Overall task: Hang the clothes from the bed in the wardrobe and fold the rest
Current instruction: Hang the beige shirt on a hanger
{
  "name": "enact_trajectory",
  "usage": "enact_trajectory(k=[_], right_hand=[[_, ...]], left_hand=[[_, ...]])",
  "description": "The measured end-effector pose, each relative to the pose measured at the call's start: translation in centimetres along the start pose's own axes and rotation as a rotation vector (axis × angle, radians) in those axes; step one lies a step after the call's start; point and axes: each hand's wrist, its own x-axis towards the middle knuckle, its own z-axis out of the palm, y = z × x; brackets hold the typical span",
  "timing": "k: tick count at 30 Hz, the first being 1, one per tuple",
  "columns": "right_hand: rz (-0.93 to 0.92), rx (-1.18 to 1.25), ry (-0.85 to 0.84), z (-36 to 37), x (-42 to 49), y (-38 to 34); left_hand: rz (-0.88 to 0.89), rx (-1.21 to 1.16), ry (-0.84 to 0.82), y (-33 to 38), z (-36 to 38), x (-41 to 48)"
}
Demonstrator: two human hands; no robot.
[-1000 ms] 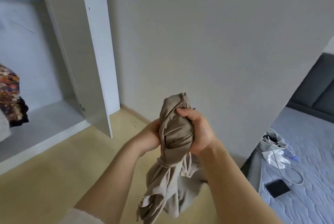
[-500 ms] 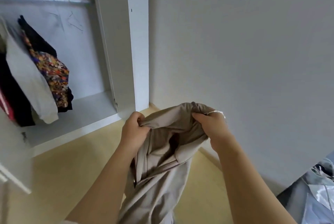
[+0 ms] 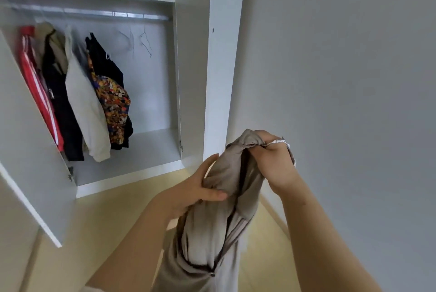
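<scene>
A beige garment (image 3: 219, 225) hangs bunched in front of me, its lower part falling out of view at the bottom. My right hand (image 3: 274, 162) grips its top edge, fingers curled into the fabric. My left hand (image 3: 200, 188) holds the cloth from the left, thumb pressed across a fold. The open white wardrobe (image 3: 151, 150) stands ahead on the left. On its rail (image 3: 94, 14) hang several clothes: a red striped one (image 3: 35, 84), a dark one, a cream one (image 3: 85, 107) and a patterned one (image 3: 113, 103).
Empty wire hangers (image 3: 144, 41) hang at the rail's right end. An open wardrobe door (image 3: 28, 155) juts out at the left. A second white door panel (image 3: 224, 55) stands between wardrobe and grey wall (image 3: 342, 79). The floor (image 3: 99, 228) is pale wood.
The view has swung left and up, bringing the wardrobe interior and hanging clothes fully into sight; the bed has left the frame. My hands have shifted their hold, spreading the bunched garment's top.
</scene>
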Motion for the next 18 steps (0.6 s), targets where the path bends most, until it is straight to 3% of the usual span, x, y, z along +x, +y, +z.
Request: enact_trajectory(k=[2,4,7,10,13,16,18], right_hand=[[0.03,0.046,-0.004,-0.6,2.2,1.1],[0.068,0.068,-0.006,-1.0,4.2,2.4],[0.096,0.047,-0.02,-0.9,6.7,4.3],[0.168,0.039,-0.018,0.2,8.8,6.1],[0.287,0.04,-0.1,2.0,10.5,7.8],[0.365,-0.01,-0.366,4.9,12.1,8.8],[0.372,0.0,-0.44,7.1,13.0,9.3]], left_hand=[[-0.049,0.004,-0.028,1.0,-1.2,1.5],[-0.076,0.292,0.108,1.7,-2.1,3.3],[-0.001,0.673,0.652,1.7,-3.5,5.9],[0.109,0.703,1.077,1.9,-4.7,7.0],[0.249,0.572,1.179,2.4,-6.2,7.6],[0.349,0.537,1.129,3.6,-7.2,8.1],[0.402,0.561,1.074,4.3,-8.3,8.4]])
